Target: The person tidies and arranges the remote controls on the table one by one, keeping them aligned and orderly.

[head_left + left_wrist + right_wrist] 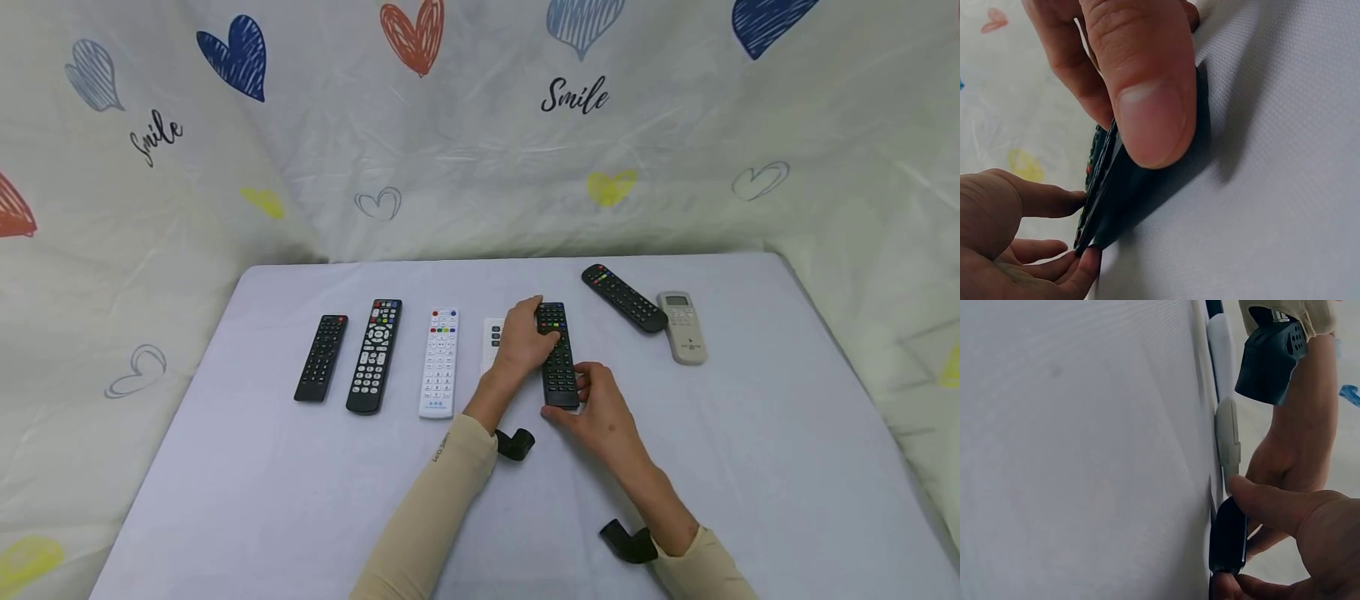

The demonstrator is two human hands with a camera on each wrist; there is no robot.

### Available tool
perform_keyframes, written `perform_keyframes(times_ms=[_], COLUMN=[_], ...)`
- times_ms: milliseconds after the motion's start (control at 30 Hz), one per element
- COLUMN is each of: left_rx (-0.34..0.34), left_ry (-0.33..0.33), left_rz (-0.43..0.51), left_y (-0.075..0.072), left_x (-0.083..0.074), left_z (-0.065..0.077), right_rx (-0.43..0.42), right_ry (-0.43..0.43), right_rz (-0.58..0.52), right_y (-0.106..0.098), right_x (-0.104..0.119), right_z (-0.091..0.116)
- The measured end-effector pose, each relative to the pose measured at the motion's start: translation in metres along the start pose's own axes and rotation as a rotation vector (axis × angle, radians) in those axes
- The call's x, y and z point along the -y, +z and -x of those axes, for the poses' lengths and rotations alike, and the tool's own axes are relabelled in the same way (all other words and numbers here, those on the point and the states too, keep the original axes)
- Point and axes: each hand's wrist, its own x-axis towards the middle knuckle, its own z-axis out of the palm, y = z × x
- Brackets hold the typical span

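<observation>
Both my hands are on a black remote control (pixel 558 367), upright in the head view with its buttons facing up. My left hand (pixel 523 340) grips its far part, the thumb over the buttons. At the near end my right hand (pixel 603 410) holds it, thumb at the lower left corner and fingers along the right edge. The left wrist view has the right thumb (pixel 1150 119) large in front and the left hand (pixel 997 219) pinching the far end. Under my left hand lies a small white remote (pixel 491 337), partly hidden. Whether the black remote is lifted, I cannot tell.
To the left lie a small black remote (pixel 322 358), a black remote with white buttons (pixel 375 358) and a white remote (pixel 439 367). At right, a slanted black remote (pixel 622 296) meets a grey air-conditioner remote (pixel 684 337). A white cloth covers the table (pixel 765 467).
</observation>
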Motion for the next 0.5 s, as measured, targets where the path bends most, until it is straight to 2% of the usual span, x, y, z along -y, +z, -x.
perform_keyframes(times_ms=[400,500], left_rx=[-0.013,-0.021], left_ry=[0.0,0.008], left_rz=[0.007,-0.02], left_y=[0.0001,0.0021], left_x=[-0.0036,-0.0043], left_z=[0.0017,0.0017], right_rx=[0.014,0.0], right_ry=[-0.024,-0.027], right_rz=[-0.001,-0.012], right_y=[-0.0047,-0.0073], right_x=[-0.0011,-0.0014], right_z=[0.0004,-0.0005])
